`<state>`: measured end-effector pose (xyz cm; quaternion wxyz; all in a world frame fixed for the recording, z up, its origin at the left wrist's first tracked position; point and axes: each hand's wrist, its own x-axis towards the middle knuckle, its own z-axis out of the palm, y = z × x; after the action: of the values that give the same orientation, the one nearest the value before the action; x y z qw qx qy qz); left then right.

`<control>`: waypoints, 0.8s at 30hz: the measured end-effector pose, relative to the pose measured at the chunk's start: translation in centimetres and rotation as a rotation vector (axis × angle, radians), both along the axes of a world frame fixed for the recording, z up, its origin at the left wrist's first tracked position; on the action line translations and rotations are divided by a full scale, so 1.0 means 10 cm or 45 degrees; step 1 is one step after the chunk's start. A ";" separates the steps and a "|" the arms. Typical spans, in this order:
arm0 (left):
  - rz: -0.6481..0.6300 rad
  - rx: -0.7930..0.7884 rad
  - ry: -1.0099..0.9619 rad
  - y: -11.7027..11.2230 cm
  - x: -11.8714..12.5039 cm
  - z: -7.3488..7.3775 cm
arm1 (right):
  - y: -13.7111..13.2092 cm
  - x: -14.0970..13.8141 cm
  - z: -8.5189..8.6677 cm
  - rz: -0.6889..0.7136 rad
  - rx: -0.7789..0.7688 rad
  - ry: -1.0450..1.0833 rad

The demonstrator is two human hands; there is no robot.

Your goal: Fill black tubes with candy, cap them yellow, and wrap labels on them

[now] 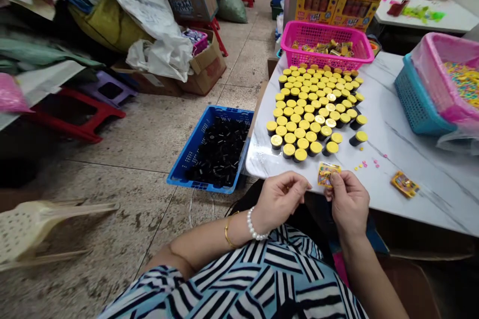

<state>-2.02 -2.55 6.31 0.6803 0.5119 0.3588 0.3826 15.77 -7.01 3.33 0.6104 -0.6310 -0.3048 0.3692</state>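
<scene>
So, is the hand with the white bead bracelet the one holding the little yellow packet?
No, the right hand pinches the yellow packet, and the white bead bracelet is on the left wrist.

Bright, fairly even light on the white table (381,89); glare spots on some yellow lids (331,123). Left side dimmer and smeared, probably motion blur; cream chair (22,232) stretched at frame edge. Black pieces (219,152) nearly crushed to black. Packet (324,174) print soft.
</scene>
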 end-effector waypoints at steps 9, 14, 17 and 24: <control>0.046 -0.049 -0.090 -0.08 0.06 -0.04 | -0.06 -0.10 -0.15 -0.021 0.122 -0.015; 0.061 -0.119 -0.090 -0.10 0.03 -0.06 | -0.06 -0.19 -0.16 0.056 0.180 -0.163; 0.125 -0.145 -0.046 -0.04 -0.03 -0.09 | -0.03 -0.24 -0.12 0.169 0.279 -0.432; 0.286 0.019 0.161 0.11 -0.29 -0.19 | 0.04 -0.36 -0.06 0.352 0.414 -0.933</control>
<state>-4.88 -1.43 4.44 0.6054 0.4964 0.4533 0.4261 12.15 -6.61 2.77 0.4979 -0.5693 -0.6377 0.1460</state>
